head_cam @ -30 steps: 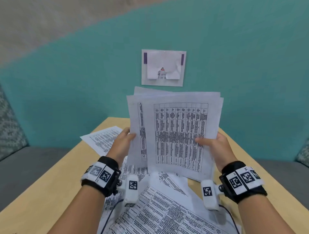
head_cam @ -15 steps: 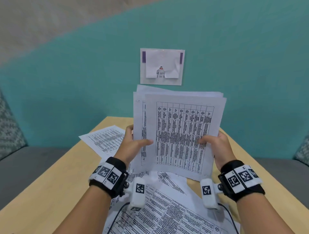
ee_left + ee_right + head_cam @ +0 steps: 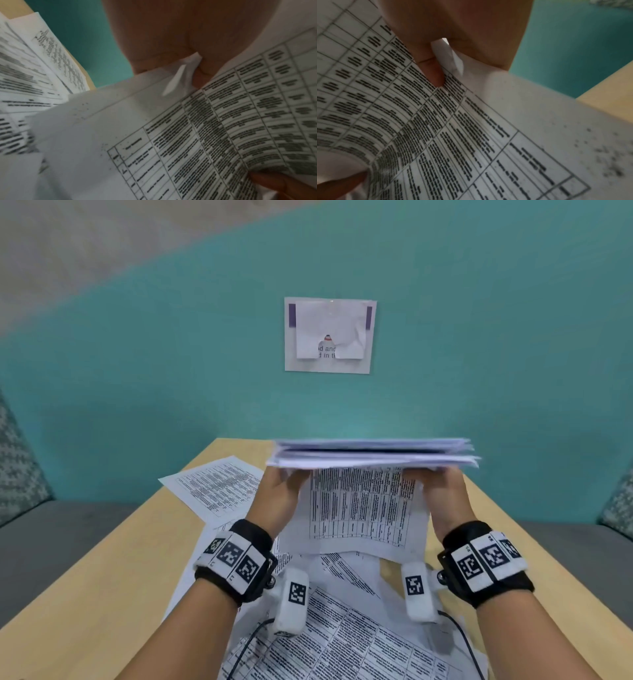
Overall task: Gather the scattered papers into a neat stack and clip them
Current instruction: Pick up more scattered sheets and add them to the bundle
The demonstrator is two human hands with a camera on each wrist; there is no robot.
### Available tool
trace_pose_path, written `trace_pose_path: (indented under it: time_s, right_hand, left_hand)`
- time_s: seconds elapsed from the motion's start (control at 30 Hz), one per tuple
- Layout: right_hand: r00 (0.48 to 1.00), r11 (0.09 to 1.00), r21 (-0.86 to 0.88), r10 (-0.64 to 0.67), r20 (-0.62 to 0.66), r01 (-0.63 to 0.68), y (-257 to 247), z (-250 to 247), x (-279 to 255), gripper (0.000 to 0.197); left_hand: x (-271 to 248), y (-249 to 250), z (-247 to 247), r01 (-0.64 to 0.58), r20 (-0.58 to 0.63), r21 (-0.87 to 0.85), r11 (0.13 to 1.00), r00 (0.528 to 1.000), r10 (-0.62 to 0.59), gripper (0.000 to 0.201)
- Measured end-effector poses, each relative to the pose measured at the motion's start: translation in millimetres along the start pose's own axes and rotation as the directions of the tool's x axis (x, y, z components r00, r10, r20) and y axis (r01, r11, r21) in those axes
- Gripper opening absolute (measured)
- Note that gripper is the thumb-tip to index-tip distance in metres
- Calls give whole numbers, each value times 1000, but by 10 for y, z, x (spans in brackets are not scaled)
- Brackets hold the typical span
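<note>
A bundle of printed sheets (image 3: 373, 455) is held up above the table, tipped so that I see its top edges. The front sheet (image 3: 359, 511) hangs down showing a table of text. My left hand (image 3: 279, 491) grips the bundle's left side and my right hand (image 3: 442, 494) grips its right side. In the left wrist view the thumb (image 3: 202, 73) pinches the sheets (image 3: 188, 135). From the right wrist, a thumb (image 3: 429, 67) presses on the printed sheet (image 3: 453, 135). More printed papers (image 3: 342, 631) lie scattered on the table under my wrists. No clip shows.
The light wooden table (image 3: 102, 570) runs back to a teal wall (image 3: 171, 371). One loose sheet (image 3: 219, 487) lies at the table's back left. A white notice (image 3: 329, 335) is stuck on the wall. Grey seats (image 3: 51, 535) flank the table.
The bundle has come down and tipped forward, from upright facing me to nearly edge-on. Both hands have moved with it, still holding its sides.
</note>
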State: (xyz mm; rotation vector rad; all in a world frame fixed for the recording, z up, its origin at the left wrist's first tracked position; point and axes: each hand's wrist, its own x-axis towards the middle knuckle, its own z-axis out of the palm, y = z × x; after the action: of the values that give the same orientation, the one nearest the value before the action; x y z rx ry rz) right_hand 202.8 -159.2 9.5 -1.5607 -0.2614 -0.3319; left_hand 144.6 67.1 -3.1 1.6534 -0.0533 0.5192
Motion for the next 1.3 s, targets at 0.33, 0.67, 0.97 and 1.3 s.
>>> trace_pose_path:
  time_s: [0.33,0.67,0.97,1.3]
  right_hand:
    - [998,998,35,-60,-8,60,-173,206,-50,32]
    - [996,993,81,86,33,-88,-49,231,-43,43]
    - [997,994,91,61,37,-65,-152,209,-63,45]
    - [981,984,49,165,103,-171,94,187,-38,40]
  left_hand:
    - [32,164,-53,-40,-136,-33,999,990,36,21]
    - [26,56,-76,86,-120,-117,989,988,-100,32]
    - [80,105,-142,111,-173,-178,978,975,-142,24]
    - [20,-123,-133,238,-75,-131,962,966,-249,38]
